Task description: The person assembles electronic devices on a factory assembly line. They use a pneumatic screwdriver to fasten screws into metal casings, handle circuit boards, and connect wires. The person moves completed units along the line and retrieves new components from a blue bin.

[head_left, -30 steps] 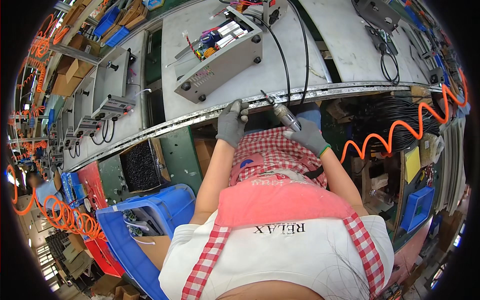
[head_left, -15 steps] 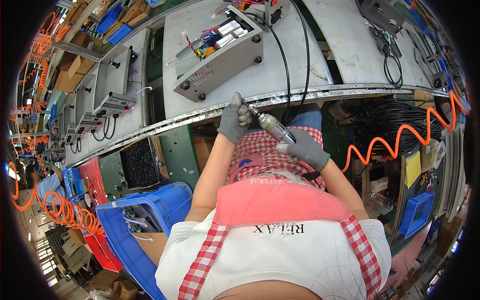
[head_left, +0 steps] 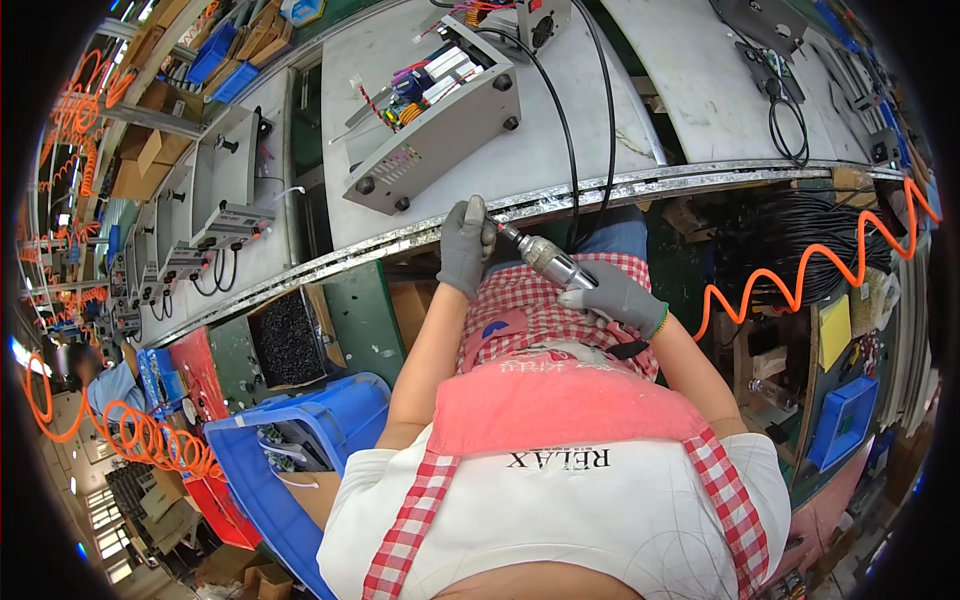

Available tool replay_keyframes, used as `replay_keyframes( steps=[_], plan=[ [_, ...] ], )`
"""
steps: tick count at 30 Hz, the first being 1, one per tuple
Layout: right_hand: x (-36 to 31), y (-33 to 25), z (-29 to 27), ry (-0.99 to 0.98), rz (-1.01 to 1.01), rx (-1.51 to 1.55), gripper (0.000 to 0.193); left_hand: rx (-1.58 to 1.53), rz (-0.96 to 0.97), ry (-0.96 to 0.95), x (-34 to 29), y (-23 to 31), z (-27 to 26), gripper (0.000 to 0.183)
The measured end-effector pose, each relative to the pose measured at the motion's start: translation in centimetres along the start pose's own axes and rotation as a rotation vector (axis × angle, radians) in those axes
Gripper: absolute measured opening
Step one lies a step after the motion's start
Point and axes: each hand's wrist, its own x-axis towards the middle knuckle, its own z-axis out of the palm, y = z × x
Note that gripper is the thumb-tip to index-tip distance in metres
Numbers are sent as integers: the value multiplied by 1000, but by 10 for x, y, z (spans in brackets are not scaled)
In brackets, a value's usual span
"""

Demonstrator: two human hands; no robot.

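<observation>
A power screwdriver [head_left: 543, 256] with a clear and metallic body is held in front of my apron, its bit pointing up and left. My right hand [head_left: 622, 298], in a grey glove, is wrapped round its rear end. My left hand [head_left: 464, 248], also gloved, is closed beside the bit, thumb up; whatever its fingers hold is hidden. Just beyond the hands, a grey metal case [head_left: 445, 140] rests tilted on the white bench top [head_left: 560, 150]. Wires and electronic parts [head_left: 425, 85] show in its open side, and black feet stick out of its near face.
A metal rail [head_left: 400, 232] edges the bench. Black cables [head_left: 612, 120] hang over it. More grey cases [head_left: 228, 175] line the left bench. A blue bin [head_left: 365, 405] stands at my left, and an orange coiled hose [head_left: 790, 285] hangs at right. Another person [head_left: 115, 385] is far left.
The whole view has shifted slightly, with the metal case a little lower and further left in it. Both hands and the screwdriver stay in nearly the same pose.
</observation>
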Motion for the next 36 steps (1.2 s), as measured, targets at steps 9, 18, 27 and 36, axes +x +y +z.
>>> replay_keyframes(
  steps=[9,18,27,36],
  plan=[
    [48,-17,-25,246,-108,53,47,450,501,84,39,96,33,44],
    [69,-46,-45,246,-107,105,44,1366,465,472,160,160,42,39],
    [77,-48,-48,262,-95,74,46,1521,333,384,167,158,52,36],
    [80,-49,-39,273,-114,95,41,1518,339,351,164,162,50,35]
  ],
)
